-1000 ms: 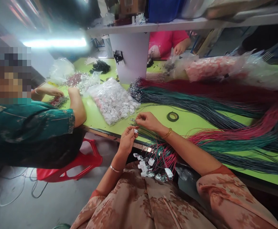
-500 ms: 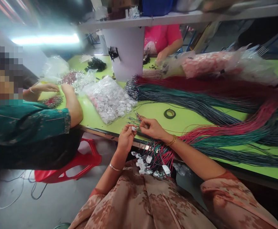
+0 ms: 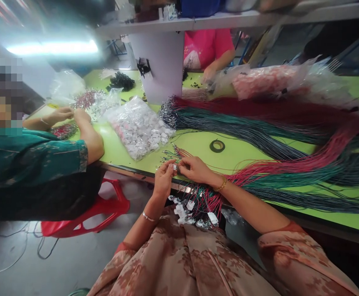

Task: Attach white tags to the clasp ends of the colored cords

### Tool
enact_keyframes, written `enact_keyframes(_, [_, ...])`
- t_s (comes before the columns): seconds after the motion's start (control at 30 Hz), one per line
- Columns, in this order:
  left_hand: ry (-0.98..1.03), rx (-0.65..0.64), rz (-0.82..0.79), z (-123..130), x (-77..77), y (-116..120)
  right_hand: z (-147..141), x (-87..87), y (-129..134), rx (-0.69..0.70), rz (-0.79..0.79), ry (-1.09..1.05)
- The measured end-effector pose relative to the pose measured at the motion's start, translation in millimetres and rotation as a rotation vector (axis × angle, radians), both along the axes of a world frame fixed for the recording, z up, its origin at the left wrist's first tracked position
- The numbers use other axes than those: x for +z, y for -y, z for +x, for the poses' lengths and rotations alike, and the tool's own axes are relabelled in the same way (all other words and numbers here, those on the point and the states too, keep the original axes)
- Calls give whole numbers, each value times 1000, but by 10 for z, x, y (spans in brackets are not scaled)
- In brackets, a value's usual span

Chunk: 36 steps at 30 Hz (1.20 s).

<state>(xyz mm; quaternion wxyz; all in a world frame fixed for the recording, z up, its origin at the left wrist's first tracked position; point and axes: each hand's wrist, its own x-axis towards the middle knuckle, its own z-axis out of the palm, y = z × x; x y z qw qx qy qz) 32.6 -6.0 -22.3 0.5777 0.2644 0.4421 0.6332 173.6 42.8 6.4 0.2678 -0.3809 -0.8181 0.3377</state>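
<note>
Between the fingertips of my left hand (image 3: pixel 164 179) is a small white connector (image 3: pixel 175 167). My right hand (image 3: pixel 194 169) is closed in a pinch just right of it; what it grips is too small to make out. Loose wire ends (image 3: pixel 175 153) lie on the table just beyond my fingers. Below my hands, at the table's front edge, hangs a bunch of red, green and black wires (image 3: pixel 212 198) with white connectors (image 3: pixel 181 211) on its ends, by my lap.
A clear bag of white connectors (image 3: pixel 141 129) lies left of long wire bundles (image 3: pixel 244 123). Black tape (image 3: pixel 217 146) rests on the green table (image 3: pixel 198 144). A person in teal (image 3: pixel 37 164) works at left near a red stool (image 3: pixel 111 209); another in pink (image 3: pixel 208 49) sits opposite.
My right hand has come closer to the white connector in my left hand, and the connector shows tilted differently. The person at left has brought both hands together. The view has shifted slightly.
</note>
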Motion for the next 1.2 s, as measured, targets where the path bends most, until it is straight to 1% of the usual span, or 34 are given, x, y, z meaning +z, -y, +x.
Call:
enact_keyframes(0.13, [-54, -8, 0, 4, -52, 35, -4, 5, 110, -28, 91, 80])
enact_keyframes(0.2, [-70, -22, -14, -19, -66, 44, 18, 25, 86, 4, 100, 93])
enact_keyframes(0.27, [-58, -40, -34, -59, -61, 40, 62, 69, -25, 6, 82, 64])
enact_keyframes(0.33, [-37, -51, -46, -101, -42, 25, 103, 114, -205, -68, 51, 57])
enact_keyframes(0.37, [-31, -57, -52, -119, -33, 15, 113, 127, -302, -108, 42, 88])
enact_keyframes(0.4, [-26, -60, -58, -132, -26, 5, 110, 130, -392, -124, 39, 144])
enact_keyframes(0.47, [-16, -62, -74, -148, -21, -14, 65, 102, -529, -94, 52, 291])
enact_keyframes(0.53, [-6, -66, -81, -156, -27, -26, -13, 49, -588, -63, 77, 440])
enact_keyframes(0.6, [0, -77, -83, -162, -38, -31, -83, 1, -585, -70, 97, 560])
enact_keyframes(0.67, [-3, -85, -84, -169, -48, -31, -115, -19, -553, -73, 108, 624])
enact_keyframes(0.77, [-13, -94, -85, -174, -54, -29, -86, 4, -510, -61, 116, 664])
enact_keyframes(0.83, [-15, -100, -84, -171, -52, -30, -47, 44, -496, -81, 116, 682])
enact_keyframes(0.97, [-10, -94, -77, -155, -36, -30, -18, 134, -482, -144, 109, 653])
enact_keyframes(1.07, [-4, -87, -74, -143, -20, -25, -55, 162, -473, -205, 111, 573])
enact_keyframes(1.13, [7, -78, -68, -135, -9, -21, -96, 147, -471, -211, 105, 445])
enact_keyframes(1.2, [30, -54, -58, -126, 2, -22, -139, 116, -472, -160, 63, 256])
